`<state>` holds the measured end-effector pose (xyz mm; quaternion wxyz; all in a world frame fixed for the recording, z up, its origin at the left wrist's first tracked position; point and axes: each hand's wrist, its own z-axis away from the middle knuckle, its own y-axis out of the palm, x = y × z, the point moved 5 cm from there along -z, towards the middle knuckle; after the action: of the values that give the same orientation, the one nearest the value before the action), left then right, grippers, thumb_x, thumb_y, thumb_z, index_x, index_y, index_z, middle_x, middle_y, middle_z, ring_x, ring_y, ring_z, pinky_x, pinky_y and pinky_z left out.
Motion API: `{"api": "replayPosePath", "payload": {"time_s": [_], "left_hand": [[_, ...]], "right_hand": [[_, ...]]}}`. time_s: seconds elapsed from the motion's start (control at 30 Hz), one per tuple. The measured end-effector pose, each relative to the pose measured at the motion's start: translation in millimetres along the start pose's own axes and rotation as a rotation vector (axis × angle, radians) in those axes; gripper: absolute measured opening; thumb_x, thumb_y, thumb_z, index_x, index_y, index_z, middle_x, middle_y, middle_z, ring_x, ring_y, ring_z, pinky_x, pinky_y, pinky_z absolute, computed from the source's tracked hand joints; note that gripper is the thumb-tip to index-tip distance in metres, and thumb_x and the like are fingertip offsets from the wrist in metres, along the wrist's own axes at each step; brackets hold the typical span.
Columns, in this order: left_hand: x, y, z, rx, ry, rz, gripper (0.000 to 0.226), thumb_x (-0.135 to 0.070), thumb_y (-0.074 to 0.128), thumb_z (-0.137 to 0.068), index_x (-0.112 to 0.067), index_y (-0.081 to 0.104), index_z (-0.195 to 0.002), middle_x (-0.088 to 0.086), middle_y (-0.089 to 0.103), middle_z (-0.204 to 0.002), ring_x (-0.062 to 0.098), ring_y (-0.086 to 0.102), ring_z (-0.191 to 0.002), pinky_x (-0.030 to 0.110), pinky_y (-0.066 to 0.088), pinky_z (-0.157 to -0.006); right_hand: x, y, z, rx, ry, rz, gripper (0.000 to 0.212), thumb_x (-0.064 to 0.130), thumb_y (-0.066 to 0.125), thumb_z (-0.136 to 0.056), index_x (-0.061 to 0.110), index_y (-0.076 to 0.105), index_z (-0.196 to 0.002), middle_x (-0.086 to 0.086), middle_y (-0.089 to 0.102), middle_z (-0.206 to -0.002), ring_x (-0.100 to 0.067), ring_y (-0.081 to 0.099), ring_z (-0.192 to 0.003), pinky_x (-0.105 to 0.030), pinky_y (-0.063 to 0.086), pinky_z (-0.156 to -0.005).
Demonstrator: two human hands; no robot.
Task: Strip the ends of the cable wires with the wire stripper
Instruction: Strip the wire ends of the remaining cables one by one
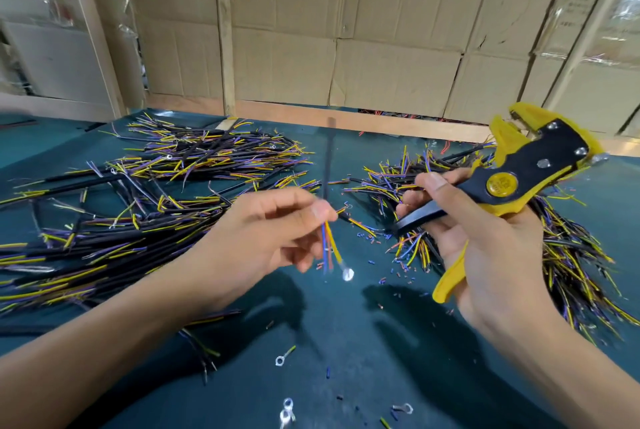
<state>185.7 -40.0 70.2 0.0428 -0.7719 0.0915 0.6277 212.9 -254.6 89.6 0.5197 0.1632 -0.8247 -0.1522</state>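
At the centre of the frame the left hand (273, 231) pinches a black cable (327, 158) between thumb and fingers (320, 212), holding it upright above the green surface (346, 342). Its blue, orange and yellow wires (329, 248) hang below the pinch, one ending in a metal ring. To the right, the right hand (485, 248) is curled round the handles of a yellow and black wire stripper (526, 168), its head pointing to the upper right. Heaps of cut cables (156, 186) lie left and right.
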Motion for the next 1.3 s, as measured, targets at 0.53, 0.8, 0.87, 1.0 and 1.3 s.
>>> {"api": "replayPosePath", "payload": {"time_s": [0.53,0.8,0.87,1.0,1.3], "left_hand": [[-3,-3,-5,-0.101,0.028,0.21,0.024,-0.01,0.071,-0.081,-0.007,0.073,-0.105,0.007,0.06,-0.076,0.016,0.057,-0.061,0.026,0.045,-0.052],[-35,-78,-4,-0.539,0.408,-1.406,0.026,-0.014,0.063,-0.091,-0.019,0.076,-0.113,0.006,0.058,-0.091,0.031,0.054,-0.09,0.04,0.046,-0.087],[-29,-91,-9,-0.522,0.368,-1.438,0.025,-0.007,0.066,-0.09,-0.015,0.076,-0.112,0.012,0.059,-0.09,0.038,0.053,-0.09,0.047,0.046,-0.086],[-15,-95,-16,-0.53,0.257,-1.524,0.025,-0.013,0.068,-0.091,-0.018,0.076,-0.113,0.009,0.065,-0.105,0.041,0.052,-0.103,0.051,0.039,-0.089],[0,-18,-15,0.095,0.462,-1.831,0.044,-0.058,0.037,-0.096,-0.035,0.065,-0.122,-0.016,0.061,-0.112,0.017,0.052,-0.113,0.05,0.029,-0.099]], "right_hand": [[-28,30,29,0.37,0.269,0.113,0.013,0.001,0.076,-0.075,0.011,0.07,-0.082,-0.017,0.064,-0.072,-0.035,0.065,-0.065,-0.04,0.058,-0.069],[-24,14,16,0.176,0.245,0.129,0.011,-0.003,0.069,-0.086,0.002,0.061,-0.082,-0.019,0.065,-0.074,-0.036,0.064,-0.068,-0.045,0.059,-0.069],[-24,13,16,0.169,0.247,0.137,0.012,-0.004,0.068,-0.088,0.002,0.061,-0.081,-0.019,0.065,-0.074,-0.036,0.064,-0.068,-0.045,0.059,-0.069],[-25,15,19,0.175,0.253,0.15,0.009,-0.005,0.067,-0.089,-0.002,0.06,-0.084,-0.019,0.064,-0.073,-0.037,0.064,-0.068,-0.048,0.06,-0.071],[-24,12,18,0.164,0.233,0.173,0.009,-0.004,0.067,-0.089,-0.001,0.061,-0.083,-0.017,0.065,-0.073,-0.036,0.065,-0.068,-0.05,0.06,-0.072]]}}
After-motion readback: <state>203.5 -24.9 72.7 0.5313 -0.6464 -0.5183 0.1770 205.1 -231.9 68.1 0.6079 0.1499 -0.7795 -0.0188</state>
